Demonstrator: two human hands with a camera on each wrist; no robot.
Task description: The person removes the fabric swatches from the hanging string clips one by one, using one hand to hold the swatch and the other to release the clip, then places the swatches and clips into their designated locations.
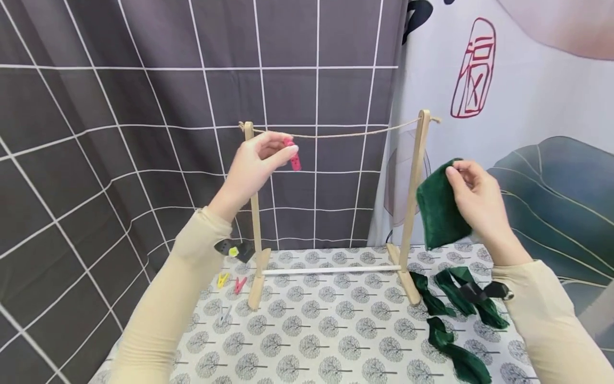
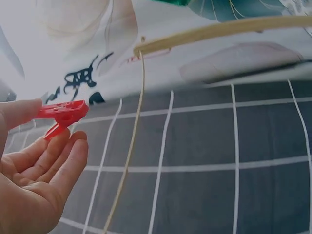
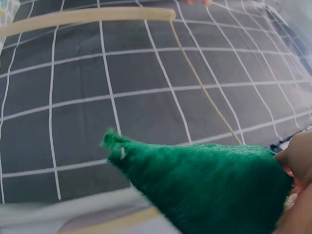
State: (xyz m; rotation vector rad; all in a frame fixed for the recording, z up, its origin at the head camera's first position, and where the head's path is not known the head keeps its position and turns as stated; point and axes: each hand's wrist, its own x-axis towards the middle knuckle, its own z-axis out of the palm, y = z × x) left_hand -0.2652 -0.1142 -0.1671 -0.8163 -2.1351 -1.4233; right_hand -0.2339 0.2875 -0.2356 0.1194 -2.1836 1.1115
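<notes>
Two hands: both raised at the small wooden rack (image 1: 256, 224) standing on the counter (image 1: 326, 330), each one holding something.
Left hand (image 1: 254, 165): fingers (image 2: 63, 161) pinch a red clothespin (image 1: 292, 156) by its handle end, just below the string (image 1: 336, 133) near the left post.
Red clothespin: one in the hand; judged light, rigid and springy, best squeezed at the tail so the mouth opens.
Loose clothespins: three lie on the counter left of the rack's foot, a yellow clothespin (image 1: 223, 280), a second red clothespin (image 1: 239, 284) and a pale clothespin (image 1: 224, 316).
String: one, thin and slightly slack between the two posts; it likely gives under a pull.
Green cloth (image 1: 438, 205): one, hanging from the right hand's pinch at its top corner, just right of the right post; judged soft, limp, light and plush, easiest held by an upper edge.
Right hand (image 1: 477, 200): thumb and fingers closed on that cloth corner.
Green strips (image 1: 451, 320): about three or four crumpled pieces on the counter at lower right; exact count unclear.
</notes>
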